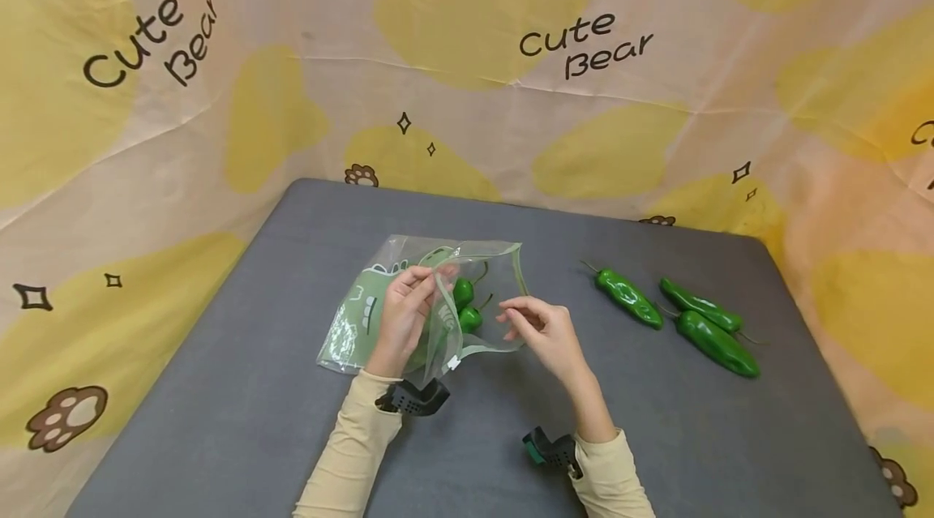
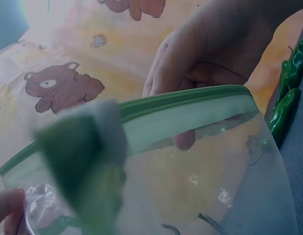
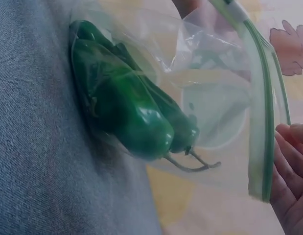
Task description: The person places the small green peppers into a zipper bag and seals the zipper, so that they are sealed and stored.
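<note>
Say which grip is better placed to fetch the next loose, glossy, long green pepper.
Probably the right grip: it sits nearer the three loose peppers, while the left grip pinches the clear, green-printed plastic bag.

A grey table (image 1: pixel 219 421) with rounded far corners fills the lower middle of the frame. Around it hangs pinkish cloth (image 1: pixel 467 129) with yellow blotches, lettered "Cute Bear" at upper left and upper right of centre. I see a paw print (image 1: pixel 67 419) at lower left, below outlined stars (image 1: pixel 32 297).
</note>
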`<action>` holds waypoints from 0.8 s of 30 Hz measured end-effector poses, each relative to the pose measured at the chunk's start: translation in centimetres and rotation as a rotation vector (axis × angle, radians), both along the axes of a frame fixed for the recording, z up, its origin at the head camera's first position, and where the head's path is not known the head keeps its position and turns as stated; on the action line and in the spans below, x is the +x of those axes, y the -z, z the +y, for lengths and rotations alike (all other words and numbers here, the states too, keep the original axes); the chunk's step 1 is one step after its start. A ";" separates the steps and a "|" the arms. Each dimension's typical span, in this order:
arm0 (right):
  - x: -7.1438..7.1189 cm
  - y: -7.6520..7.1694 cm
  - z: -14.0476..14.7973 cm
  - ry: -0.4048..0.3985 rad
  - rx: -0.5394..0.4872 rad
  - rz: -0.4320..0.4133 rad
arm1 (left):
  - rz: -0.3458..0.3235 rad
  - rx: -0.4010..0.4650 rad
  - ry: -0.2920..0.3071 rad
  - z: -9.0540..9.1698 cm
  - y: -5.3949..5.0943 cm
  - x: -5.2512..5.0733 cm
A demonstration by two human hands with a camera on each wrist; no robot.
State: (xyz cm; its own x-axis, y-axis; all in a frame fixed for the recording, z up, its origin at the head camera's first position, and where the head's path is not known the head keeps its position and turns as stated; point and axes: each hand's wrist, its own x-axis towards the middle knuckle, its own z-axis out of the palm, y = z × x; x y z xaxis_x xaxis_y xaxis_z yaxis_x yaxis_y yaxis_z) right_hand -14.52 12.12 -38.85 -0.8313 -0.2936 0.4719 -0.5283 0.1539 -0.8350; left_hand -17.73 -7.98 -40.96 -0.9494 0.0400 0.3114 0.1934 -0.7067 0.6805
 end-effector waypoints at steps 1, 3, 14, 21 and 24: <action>-0.1 0.2 0.1 -0.009 -0.003 0.012 | 0.000 0.003 -0.005 0.0 -0.1 0.0; -0.5 0.8 0.4 -0.008 -0.011 0.031 | 0.004 0.007 -0.006 -0.1 -0.1 0.0; -2.4 3.6 2.4 0.093 -0.189 0.216 | -0.028 -0.030 -0.028 -0.2 0.0 -0.1; -2.3 2.7 3.8 0.205 -0.194 0.205 | 0.055 -0.123 -0.076 -0.6 3.8 -1.8; -2.4 2.6 4.4 0.238 -0.187 0.188 | 0.075 -0.187 -0.121 -1.0 6.3 -3.2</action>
State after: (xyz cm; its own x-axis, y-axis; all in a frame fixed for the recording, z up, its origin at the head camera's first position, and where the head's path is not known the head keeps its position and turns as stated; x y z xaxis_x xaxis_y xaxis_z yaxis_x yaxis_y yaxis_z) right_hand -16.88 16.56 -41.45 -0.7597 0.0038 0.6503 -0.6430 0.1450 -0.7520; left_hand -20.92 -8.98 -47.27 -0.9252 -0.0089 0.3793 0.3240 -0.5387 0.7777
